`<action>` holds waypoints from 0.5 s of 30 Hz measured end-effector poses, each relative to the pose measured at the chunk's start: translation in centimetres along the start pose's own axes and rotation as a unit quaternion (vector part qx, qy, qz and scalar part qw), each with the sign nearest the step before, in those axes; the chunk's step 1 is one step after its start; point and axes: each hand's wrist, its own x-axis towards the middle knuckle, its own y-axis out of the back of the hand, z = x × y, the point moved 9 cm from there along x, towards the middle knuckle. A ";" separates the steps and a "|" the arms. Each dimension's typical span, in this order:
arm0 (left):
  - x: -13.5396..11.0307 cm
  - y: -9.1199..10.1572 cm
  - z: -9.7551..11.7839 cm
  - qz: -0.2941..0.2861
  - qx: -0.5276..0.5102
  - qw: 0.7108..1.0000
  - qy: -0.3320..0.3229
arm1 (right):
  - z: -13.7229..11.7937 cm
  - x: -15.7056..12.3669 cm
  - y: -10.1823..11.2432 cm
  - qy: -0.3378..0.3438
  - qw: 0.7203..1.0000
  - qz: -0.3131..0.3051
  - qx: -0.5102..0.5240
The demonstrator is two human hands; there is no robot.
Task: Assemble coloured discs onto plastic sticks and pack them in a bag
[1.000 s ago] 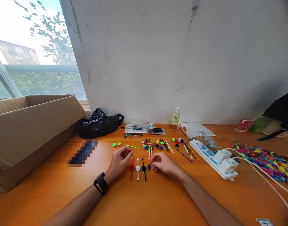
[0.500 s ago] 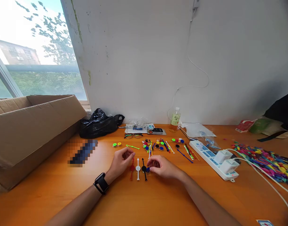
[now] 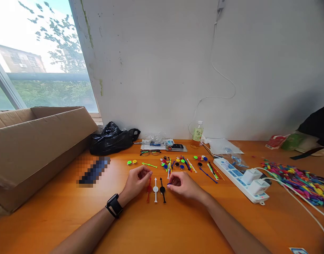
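Pinching something with your right hand [image 3: 184,185]?
— Yes. Your thumb and forefinger nip a small blue piece [image 3: 168,185] low over the table [image 3: 162,229], just right of the black piece [image 3: 162,190].
— And your left hand [image 3: 136,180]?
— Its fingers curl in, tips together, beside the red piece [image 3: 149,189]. Whether they grip anything, I cannot tell. The white piece [image 3: 156,189] lies between red and black, side by side.
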 end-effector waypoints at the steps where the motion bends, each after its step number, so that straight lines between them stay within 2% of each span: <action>1: 0.0 0.0 0.0 -0.001 -0.001 1.000 -0.001 | -0.4 -0.1 -0.1 0.010 1.000 -0.003 -0.001; 7: 0.2 0.3 0.1 0.014 -0.001 1.000 -0.016 | -1.8 -0.6 -0.3 0.055 0.995 -0.039 -0.068; 15: 0.4 0.7 0.0 0.025 0.004 1.000 -0.016 | -1.6 -0.7 -0.5 0.051 0.996 -0.056 -0.056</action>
